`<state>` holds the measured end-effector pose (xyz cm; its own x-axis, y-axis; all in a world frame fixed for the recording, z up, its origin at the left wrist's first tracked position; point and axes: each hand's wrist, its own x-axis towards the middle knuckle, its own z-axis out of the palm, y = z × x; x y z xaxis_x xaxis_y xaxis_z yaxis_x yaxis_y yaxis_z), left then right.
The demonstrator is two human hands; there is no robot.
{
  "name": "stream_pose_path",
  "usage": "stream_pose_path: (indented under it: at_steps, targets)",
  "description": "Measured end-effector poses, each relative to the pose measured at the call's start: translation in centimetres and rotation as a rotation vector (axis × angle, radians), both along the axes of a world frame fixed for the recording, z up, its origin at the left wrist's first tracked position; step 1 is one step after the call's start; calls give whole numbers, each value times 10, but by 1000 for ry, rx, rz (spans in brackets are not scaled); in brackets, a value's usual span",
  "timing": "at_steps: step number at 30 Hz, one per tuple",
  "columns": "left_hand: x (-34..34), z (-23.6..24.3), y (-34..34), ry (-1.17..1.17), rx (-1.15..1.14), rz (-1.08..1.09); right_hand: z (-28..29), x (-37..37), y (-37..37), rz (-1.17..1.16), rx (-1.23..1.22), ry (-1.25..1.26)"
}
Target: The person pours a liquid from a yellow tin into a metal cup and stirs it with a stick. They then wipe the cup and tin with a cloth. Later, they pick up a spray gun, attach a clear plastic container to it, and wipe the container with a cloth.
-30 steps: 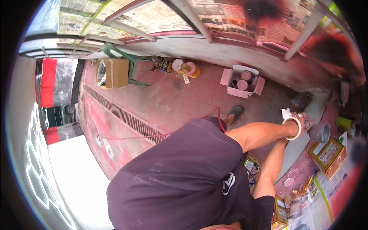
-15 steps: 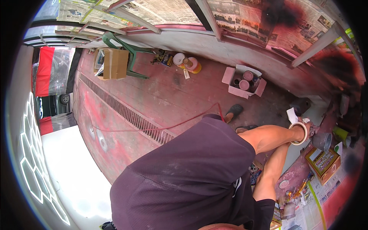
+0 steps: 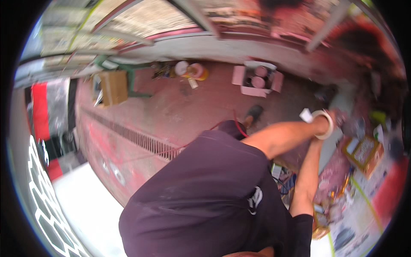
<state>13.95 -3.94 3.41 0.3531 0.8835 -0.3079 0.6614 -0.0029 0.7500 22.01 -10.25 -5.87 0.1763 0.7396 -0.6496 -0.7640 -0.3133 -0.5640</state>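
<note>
My left hand (image 3: 333, 117) reaches out at the right, its fingers smeared by motion. A ring of cream masking tape (image 3: 331, 125) hangs around that wrist. Beside the wrist shows a small white piece of paper or cloth (image 3: 305, 115). Whether the left hand holds anything is too blurred to tell. My right forearm (image 3: 307, 180) stretches toward the same spot. Its hand is hidden behind the left wrist and the tape. Close to the hands are a translucent cup (image 3: 355, 127) and a rectangular gold-edged can or box (image 3: 364, 155).
An open carton (image 3: 257, 89) with round cans stands by the wall. Farther left are paint buckets (image 3: 198, 71), a green plastic chair (image 3: 133, 77) and a cardboard box (image 3: 114, 88). A floor grate (image 3: 132, 139) and a red hose (image 3: 170, 150) cross the floor.
The whole view has shifted and blurred, with the surroundings higher in the picture. My arms keep nearly the same pose over the cluttered surface, and the tape is still around the left wrist.
</note>
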Motion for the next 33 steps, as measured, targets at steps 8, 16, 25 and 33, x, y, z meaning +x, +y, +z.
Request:
stream_pose_path:
  at_steps: [8,16,25,33]
  targets:
    - [-100,13,-1,-25,-209,-175,14,21,-173,-74,-335,-278]
    - [-131,-18,-22,-72,-97,-216,74,-8,-282,-133,-381,-345]
    - [-138,-22,-35,-229,-58,-188,148,-15,-249,-257,-325,-702]
    - [-134,-41,-37,-227,-131,-246,190,-11,-217,-308,-302,-749]
